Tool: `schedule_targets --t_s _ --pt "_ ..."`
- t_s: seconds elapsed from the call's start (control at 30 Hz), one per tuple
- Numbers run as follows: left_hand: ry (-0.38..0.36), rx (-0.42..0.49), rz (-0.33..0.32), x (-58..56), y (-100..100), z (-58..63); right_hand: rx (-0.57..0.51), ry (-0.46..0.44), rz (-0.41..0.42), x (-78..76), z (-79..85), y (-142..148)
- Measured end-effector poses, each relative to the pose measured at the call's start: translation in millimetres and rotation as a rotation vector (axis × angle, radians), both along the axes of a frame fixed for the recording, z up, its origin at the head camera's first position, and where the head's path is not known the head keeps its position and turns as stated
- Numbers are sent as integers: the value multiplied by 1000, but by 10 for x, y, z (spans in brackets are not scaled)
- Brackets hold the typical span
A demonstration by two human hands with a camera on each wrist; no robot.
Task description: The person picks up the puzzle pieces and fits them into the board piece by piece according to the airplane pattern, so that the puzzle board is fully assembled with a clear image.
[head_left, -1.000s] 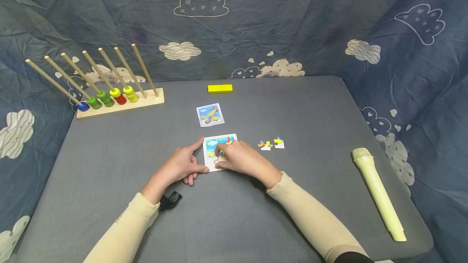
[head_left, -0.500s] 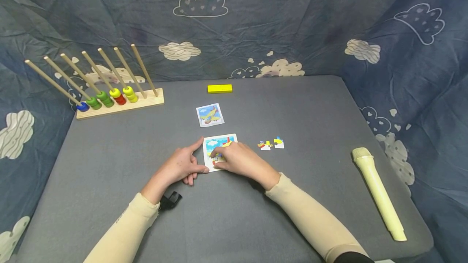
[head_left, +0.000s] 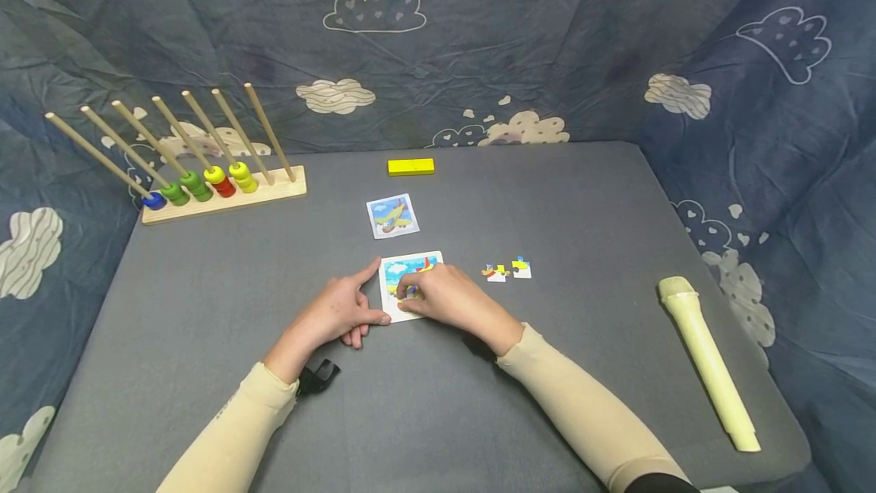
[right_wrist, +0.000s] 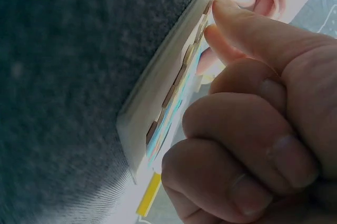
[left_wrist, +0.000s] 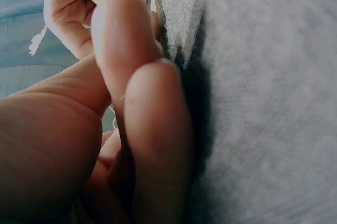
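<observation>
In the head view a small white-framed jigsaw puzzle with a blue-sky plane picture lies flat on the table. My left hand touches its left side, index fingertip at the upper corner and thumb at the lower one; the other fingers are bent under. Over the lower part of the picture, my right hand pinches a puzzle piece between thumb and index finger. That piece is mostly hidden by the fingers. The right wrist view shows the thumb at the puzzle's wooden edge, remaining fingers curled.
Two loose puzzle pieces lie right of the puzzle. Beyond it sits a plane picture card, then a yellow block. A wooden peg stacker with coloured rings stands back left. A pale yellow toy microphone lies at the right.
The right hand's fingertips shift slightly about the lower part of the puzzle, first leftward, then closing together. My left hand stays in place.
</observation>
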State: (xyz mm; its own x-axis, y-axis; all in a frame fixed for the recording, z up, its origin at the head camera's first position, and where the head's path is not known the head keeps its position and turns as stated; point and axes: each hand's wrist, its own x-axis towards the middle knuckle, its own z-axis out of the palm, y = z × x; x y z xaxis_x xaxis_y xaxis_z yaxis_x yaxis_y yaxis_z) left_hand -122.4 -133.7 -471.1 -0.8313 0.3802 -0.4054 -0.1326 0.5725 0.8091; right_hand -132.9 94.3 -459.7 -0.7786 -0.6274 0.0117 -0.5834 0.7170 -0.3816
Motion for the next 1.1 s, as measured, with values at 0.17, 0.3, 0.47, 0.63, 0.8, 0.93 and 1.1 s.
schedule_targets --t_s 0.17,0.3,0.47,0.63,0.8,0.93,1.1 --pt "-1 1 -1 2 -5 8 9 -8 -12 6 -4 -17" --pt "-1 2 0 9 -12 4 8 -8 -14 21 -7 -27" --pt "-5 -1 3 15 -5 -7 -15 -38 -37 -14 11 17" --pt "-9 6 2 0 2 4 -119 -82 -110 -148 139 248" --pt "-17 0 5 -10 6 18 -259 -156 -225 -278 286 672" --pt "-24 -9 10 -2 14 26 -285 -215 -352 -318 318 1091" --pt "-27 -25 13 -1 14 29 -249 -292 -428 -332 219 1490"
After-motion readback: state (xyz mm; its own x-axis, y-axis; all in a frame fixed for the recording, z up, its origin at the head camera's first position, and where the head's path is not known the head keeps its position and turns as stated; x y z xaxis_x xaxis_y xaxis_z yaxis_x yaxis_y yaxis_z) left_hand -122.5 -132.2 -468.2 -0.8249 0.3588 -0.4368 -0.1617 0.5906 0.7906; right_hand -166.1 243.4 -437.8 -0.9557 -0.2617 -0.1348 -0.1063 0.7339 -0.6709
